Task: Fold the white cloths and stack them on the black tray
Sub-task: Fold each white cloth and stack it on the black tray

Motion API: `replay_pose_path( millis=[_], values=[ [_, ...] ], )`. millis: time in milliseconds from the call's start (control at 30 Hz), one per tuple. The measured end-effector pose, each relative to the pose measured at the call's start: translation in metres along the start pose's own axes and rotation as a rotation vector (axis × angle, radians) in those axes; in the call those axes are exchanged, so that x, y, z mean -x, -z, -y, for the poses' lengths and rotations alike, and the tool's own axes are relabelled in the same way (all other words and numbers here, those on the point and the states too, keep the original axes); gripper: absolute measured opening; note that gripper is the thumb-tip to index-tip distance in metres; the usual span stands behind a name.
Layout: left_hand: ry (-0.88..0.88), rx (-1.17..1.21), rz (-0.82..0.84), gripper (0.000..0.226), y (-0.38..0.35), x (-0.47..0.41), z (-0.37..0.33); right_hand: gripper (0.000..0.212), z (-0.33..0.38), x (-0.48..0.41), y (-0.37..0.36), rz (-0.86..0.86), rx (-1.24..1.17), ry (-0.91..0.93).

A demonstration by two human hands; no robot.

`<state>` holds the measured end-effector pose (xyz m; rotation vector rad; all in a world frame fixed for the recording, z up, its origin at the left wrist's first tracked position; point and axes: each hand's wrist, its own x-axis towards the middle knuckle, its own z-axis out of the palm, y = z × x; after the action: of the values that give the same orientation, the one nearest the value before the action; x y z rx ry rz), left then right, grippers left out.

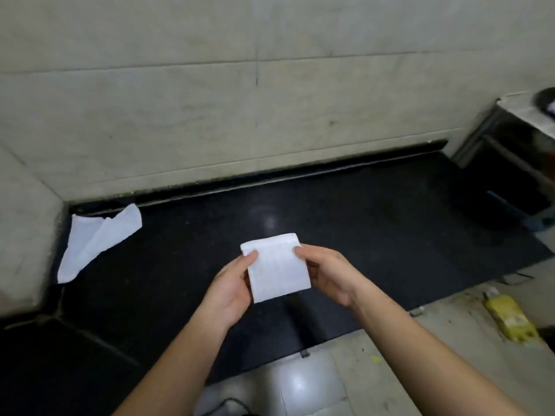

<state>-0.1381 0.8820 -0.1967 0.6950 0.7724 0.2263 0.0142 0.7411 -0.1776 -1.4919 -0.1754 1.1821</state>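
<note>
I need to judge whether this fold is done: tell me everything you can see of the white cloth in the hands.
The folded cloth is a small, roughly square white packet, looking like thin fabric with faint creases. It is held above the black surface, tilted towards the camera. The left hand pinches its left edge, the right hand its upper right corner; nothing else touches it.

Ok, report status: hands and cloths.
Left hand, right hand both holding folded cloth. Loose cloth lies unfolded, far left. Nothing blocking.
</note>
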Motion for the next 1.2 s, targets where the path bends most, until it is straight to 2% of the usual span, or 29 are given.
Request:
replay_pose_path(
  millis=[167, 400, 633, 867, 1200],
  values=[
    [-0.051, -0.181, 0.103, 0.038, -0.109, 0.006, 0.027, 0.027, 0.013, 0.057, 0.096, -0.036, -0.080, 0.136],
    [-0.027, -0.338, 0.226, 0.037, -0.302, 0.014, 0.135, 0.023, 0.009, 0.161, 0.294, -0.215, -0.149, 0.283],
    [0.010, -0.446, 0.324, 0.036, -0.462, 0.013, 0.218, 0.025, 0.024, 0.248, 0.447, -0.358, -0.242, 0.365],
    [0.024, -0.495, 0.378, 0.034, -0.579, -0.008, 0.264, 0.027, 0.049, 0.272, 0.559, -0.425, -0.350, 0.442],
    [0.102, -0.383, 0.395, 0.031, -0.755, -0.107, 0.324, 0.029, 0.109, 0.248, 0.743, -0.525, -0.278, 0.447]
  ],
)
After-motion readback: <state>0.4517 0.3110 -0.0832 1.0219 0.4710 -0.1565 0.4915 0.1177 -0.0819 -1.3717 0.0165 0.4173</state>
